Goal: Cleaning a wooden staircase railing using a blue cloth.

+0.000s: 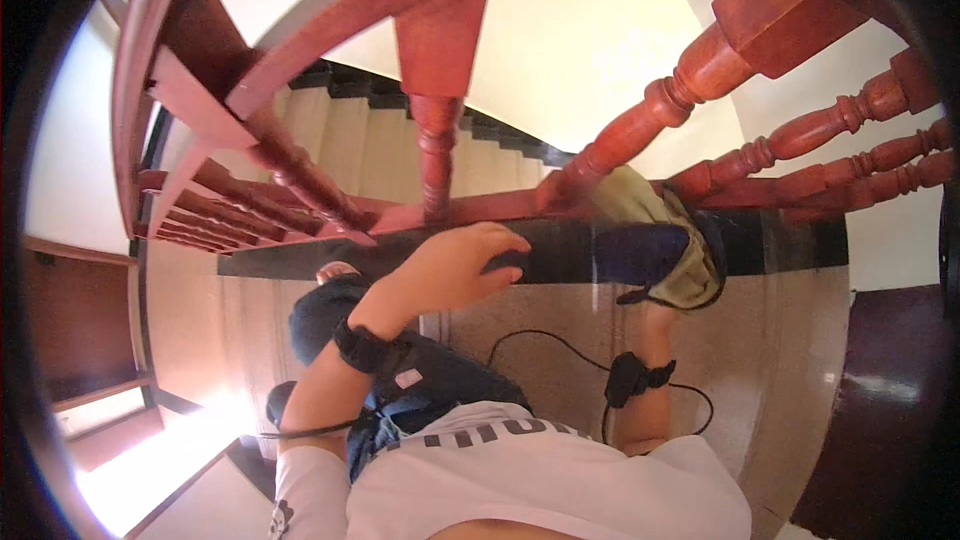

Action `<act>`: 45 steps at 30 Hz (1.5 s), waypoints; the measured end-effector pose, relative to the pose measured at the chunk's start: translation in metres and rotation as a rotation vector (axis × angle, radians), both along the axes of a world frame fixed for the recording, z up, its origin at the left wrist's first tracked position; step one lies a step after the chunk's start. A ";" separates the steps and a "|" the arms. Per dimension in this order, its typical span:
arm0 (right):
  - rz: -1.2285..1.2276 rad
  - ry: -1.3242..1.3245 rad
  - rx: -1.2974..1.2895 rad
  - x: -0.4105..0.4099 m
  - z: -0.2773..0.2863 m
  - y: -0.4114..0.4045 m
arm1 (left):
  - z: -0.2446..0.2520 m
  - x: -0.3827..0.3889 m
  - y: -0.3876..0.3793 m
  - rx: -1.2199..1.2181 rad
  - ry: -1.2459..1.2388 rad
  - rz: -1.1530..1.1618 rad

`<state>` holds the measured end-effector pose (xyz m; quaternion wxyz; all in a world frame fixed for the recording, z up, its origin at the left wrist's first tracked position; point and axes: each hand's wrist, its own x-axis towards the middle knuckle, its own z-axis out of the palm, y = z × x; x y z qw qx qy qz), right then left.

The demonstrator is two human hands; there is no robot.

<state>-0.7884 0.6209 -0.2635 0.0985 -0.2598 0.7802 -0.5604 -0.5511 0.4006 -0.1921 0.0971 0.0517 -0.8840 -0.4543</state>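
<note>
My left hand [461, 270] is raised near the bottom rail of a reddish wooden stair railing, thumb and fingers apart with nothing between them. My right hand is mostly hidden; only its edge near the wrist [661, 315] shows below a bunched olive and dark blue cloth [686, 255]. That cloth lies against the lower rail and the foot of a turned baluster [630, 127], and it covers my right fingers. A black strap device with a cable sits on each wrist.
Beyond the balusters, beige stairs [345, 127] with a black edge run downward. A black border strip [555, 255] follows the railing on the tiled floor [720, 360]. Black cable loops lie by my right forearm. A dark, shiny surface [877, 390] stands at the right, a brown door [82, 322] at the left.
</note>
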 end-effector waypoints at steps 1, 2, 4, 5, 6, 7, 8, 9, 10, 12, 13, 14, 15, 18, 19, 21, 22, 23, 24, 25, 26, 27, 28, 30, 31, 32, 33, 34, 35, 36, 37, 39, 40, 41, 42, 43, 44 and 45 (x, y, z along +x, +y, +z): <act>0.030 -0.020 -0.014 0.001 0.006 -0.006 | -0.004 -0.006 0.002 0.011 -0.005 0.006; 0.073 -0.019 -0.034 0.003 0.011 -0.015 | -0.008 -0.012 0.004 0.082 -0.038 0.037; 0.132 0.042 -0.074 0.014 0.019 -0.033 | -0.009 -0.024 0.005 0.224 -0.109 0.030; 0.173 0.077 -0.090 0.023 0.017 -0.046 | -0.012 -0.028 0.005 0.224 -0.119 0.028; 0.199 0.122 -0.103 0.032 0.013 -0.063 | -0.017 -0.030 0.003 0.350 -0.127 0.047; 0.208 0.175 -0.121 0.037 0.003 -0.080 | -0.023 -0.036 0.003 0.473 -0.130 0.057; 0.202 0.212 -0.133 0.040 -0.006 -0.092 | -0.030 -0.042 0.002 0.474 -0.131 0.055; 0.210 0.238 -0.141 0.042 -0.012 -0.104 | -0.035 -0.047 0.001 0.459 -0.096 0.095; 0.226 0.239 -0.144 0.042 -0.012 -0.109 | -0.040 -0.052 0.000 0.445 -0.059 0.137; 0.192 0.296 -0.212 0.045 -0.013 -0.118 | -0.045 -0.059 -0.003 0.459 -0.046 0.169; 0.215 0.296 -0.215 0.045 -0.010 -0.119 | -0.048 -0.061 -0.005 0.473 -0.039 0.184; 0.289 0.086 -0.236 0.041 -0.003 -0.117 | -0.052 -0.063 -0.007 0.540 -0.030 0.199; 0.348 -0.123 -0.242 0.035 0.006 -0.111 | -0.054 -0.063 -0.010 0.551 -0.023 0.206; 0.436 -0.269 -0.022 0.011 0.027 -0.104 | -0.063 -0.060 -0.014 0.692 -0.096 0.201; 0.465 -0.476 -0.023 -0.001 0.031 -0.105 | -0.070 -0.058 -0.014 0.734 -0.056 0.169; 0.534 -0.369 0.134 -0.041 0.027 -0.098 | -0.078 -0.054 -0.017 0.782 -0.017 0.126; 0.646 -0.109 0.238 -0.059 0.032 -0.101 | -0.079 -0.047 -0.018 0.731 -0.089 0.098; 0.747 0.163 0.342 -0.070 0.040 -0.104 | -0.080 -0.045 -0.021 0.682 -0.154 0.063; 0.742 0.195 0.338 -0.070 0.042 -0.105 | -0.083 -0.040 -0.024 0.686 -0.158 0.070; 0.714 0.180 0.330 -0.068 0.042 -0.107 | -0.085 -0.036 -0.028 0.726 -0.212 0.061; 0.690 0.173 0.332 -0.066 0.044 -0.109 | -0.088 -0.033 -0.030 0.766 -0.266 0.050; 0.662 0.156 0.331 -0.061 0.045 -0.111 | -0.088 -0.030 -0.032 0.775 -0.270 0.048; 0.627 0.133 0.332 -0.055 0.046 -0.113 | -0.088 -0.027 -0.033 0.828 -0.254 0.095; 0.543 0.075 0.335 -0.043 0.048 -0.120 | -0.084 -0.024 -0.036 0.896 -0.236 0.129; 0.489 0.037 0.338 -0.038 0.052 -0.122 | -0.079 -0.023 -0.039 0.898 -0.237 0.146; 0.423 -0.006 0.344 -0.031 0.056 -0.122 | -0.078 -0.023 -0.040 0.901 -0.238 0.162; 0.366 -0.053 0.348 -0.024 0.060 -0.124 | -0.080 -0.022 -0.041 0.911 -0.233 0.161; 0.315 -0.089 0.356 -0.018 0.064 -0.123 | -0.082 -0.024 -0.040 0.917 -0.218 0.146; 0.259 -0.126 0.360 -0.010 0.068 -0.121 | -0.083 -0.026 -0.039 0.922 -0.203 0.131; 0.206 -0.155 0.365 -0.003 0.072 -0.117 | -0.082 -0.029 -0.038 0.933 -0.194 0.129; 0.173 -0.165 0.366 0.002 0.074 -0.112 | -0.080 -0.033 -0.036 0.982 -0.194 0.132; 0.140 -0.166 0.373 0.009 0.072 -0.102 | -0.078 -0.046 -0.032 1.039 -0.191 0.133; 0.268 -0.089 0.339 0.009 0.063 -0.092 | -0.078 -0.056 -0.031 1.090 -0.167 0.161; 0.395 -0.013 0.303 0.010 0.060 -0.085 | -0.079 -0.064 -0.030 1.138 -0.144 0.189; 0.336 0.151 0.297 0.023 0.054 -0.087 | -0.077 -0.071 -0.030 1.138 -0.142 0.178; 0.321 0.156 0.302 0.030 0.047 -0.088 | -0.075 -0.074 -0.027 1.157 -0.123 0.199; 0.310 0.128 0.205 0.032 0.036 -0.090 | -0.073 -0.077 -0.025 1.176 -0.105 0.222; 0.297 0.099 0.106 0.038 0.027 -0.095 | -0.074 -0.078 -0.022 1.176 -0.110 0.206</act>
